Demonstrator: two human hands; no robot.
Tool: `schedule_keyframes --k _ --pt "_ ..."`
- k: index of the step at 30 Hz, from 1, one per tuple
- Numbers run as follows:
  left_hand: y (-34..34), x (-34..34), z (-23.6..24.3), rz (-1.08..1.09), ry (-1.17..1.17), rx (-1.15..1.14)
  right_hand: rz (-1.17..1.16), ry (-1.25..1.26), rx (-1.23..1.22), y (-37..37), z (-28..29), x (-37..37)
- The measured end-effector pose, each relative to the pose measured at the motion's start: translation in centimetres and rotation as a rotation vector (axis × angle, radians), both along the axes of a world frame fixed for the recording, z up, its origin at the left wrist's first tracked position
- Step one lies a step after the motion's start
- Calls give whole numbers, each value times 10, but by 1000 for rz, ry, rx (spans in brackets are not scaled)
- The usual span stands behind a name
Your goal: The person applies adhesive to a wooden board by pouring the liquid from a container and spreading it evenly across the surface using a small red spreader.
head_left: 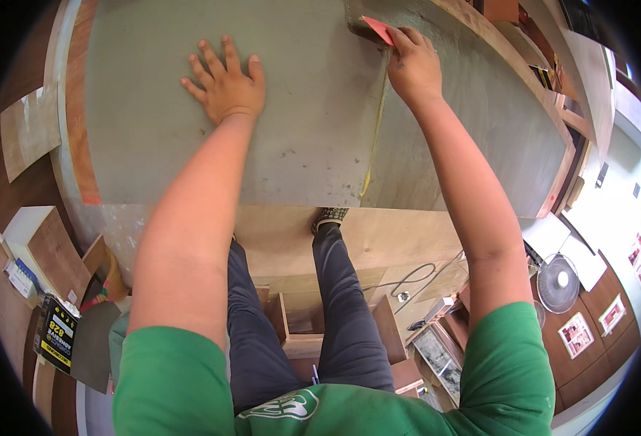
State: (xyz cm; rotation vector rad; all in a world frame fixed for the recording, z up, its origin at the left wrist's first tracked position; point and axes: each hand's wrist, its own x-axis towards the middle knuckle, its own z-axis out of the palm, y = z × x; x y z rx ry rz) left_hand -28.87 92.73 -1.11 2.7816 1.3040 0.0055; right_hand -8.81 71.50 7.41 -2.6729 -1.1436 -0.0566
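The fingers (211,62) of the left hand (226,87) are spread and pressed flat on one grey, matte sheet (298,123) laid over the bench (407,240). The fingers (407,40) of the right hand (413,69) are pinched on one thin red scraper (377,29), flat and wedge-shaped, held at the far edge of the sheet beside a patch of wet grey paste (356,14). One yellowish line (375,138) is seen running down the sheet from the scraper toward its near edge. Below the sheet, the bench's pale wooden edge is shown, smooth and gently curved. One white round fan (558,282) stands on the floor, well to the right of the sheet.
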Motion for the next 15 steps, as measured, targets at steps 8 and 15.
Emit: schedule_keyframes --k 8,15 --pt "-5 5 2 -15 -36 -29 3 213 -158 12 -8 68" --pt "-1 0 2 -20 -43 -13 -3 351 -255 -21 3 -2"
